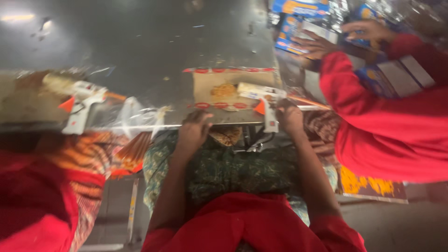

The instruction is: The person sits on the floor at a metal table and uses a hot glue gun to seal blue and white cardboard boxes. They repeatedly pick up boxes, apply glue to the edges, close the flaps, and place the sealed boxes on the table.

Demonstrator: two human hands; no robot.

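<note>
The right hand [289,116] is clenched around the handle of a white glue gun with an orange nozzle [262,100], its grip closed on the lower part of the handle while the barrel lies across the near right corner of a flat tan cardboard piece with red oval marks along its edges [212,88]. The nozzle points toward the person, just at the cardboard's near edge. The left hand [195,128] rests with curled fingers on the near edge of the same cardboard, pressing it at the rim of the grey metal table [140,42]; the picture is too blurred to tell whether that grip pinches the card or only lies on it.

The cardboard sits at the near edge of the table, between the two hands. Below the hands, a green patterned cloth [233,170] covers the person's lap.

To the left, a second white glue gun with an orange nozzle [81,105] lies on the table near a crumpled clear plastic bag [135,114]. To the right, another person in a red sleeve [373,121] has both hands on blue printed cartons [298,23] at the far right of the table.
</note>
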